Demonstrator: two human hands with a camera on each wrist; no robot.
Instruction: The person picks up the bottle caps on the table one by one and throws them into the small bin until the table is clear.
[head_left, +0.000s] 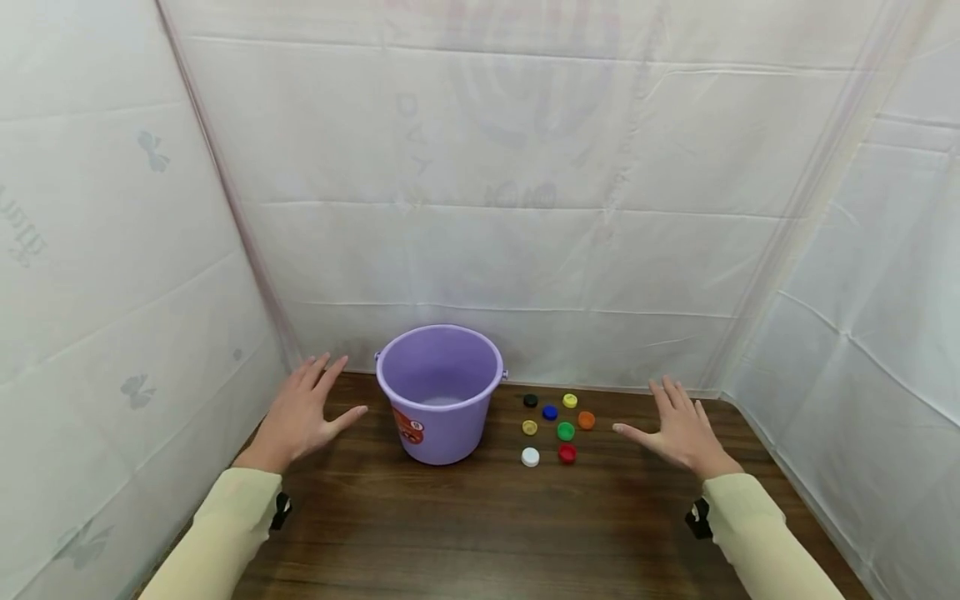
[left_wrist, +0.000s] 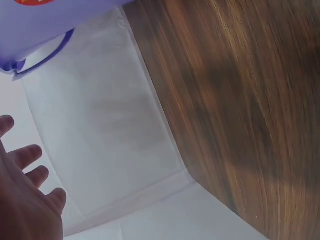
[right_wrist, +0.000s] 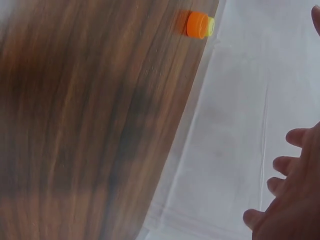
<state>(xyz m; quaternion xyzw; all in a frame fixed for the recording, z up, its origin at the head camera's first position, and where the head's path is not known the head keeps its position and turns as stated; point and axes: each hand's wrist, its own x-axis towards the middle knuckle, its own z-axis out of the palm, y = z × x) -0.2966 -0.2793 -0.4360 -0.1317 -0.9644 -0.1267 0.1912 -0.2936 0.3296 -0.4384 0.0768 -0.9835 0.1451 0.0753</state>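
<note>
A purple bucket [head_left: 442,433] stands upright near the back of the table, a red label on its front. To its left my left hand [head_left: 300,414] is held with fingers spread, holding nothing. Right of the bucket lie several bottle caps, among them a white cap [head_left: 530,457], a red cap [head_left: 567,453], a green cap [head_left: 566,431], a blue cap [head_left: 550,412], a black cap [head_left: 531,400] and a yellow cap [head_left: 570,400]. My right hand [head_left: 681,429], also empty with fingers spread, is nearest the orange cap [right_wrist: 197,25].
The dark wooden table [head_left: 450,533] meets a white sheet [head_left: 465,250] at the back, with more sheeting on the left [head_left: 135,275] and right sides. The bucket's handle [left_wrist: 55,56] hangs along its outside in the left wrist view.
</note>
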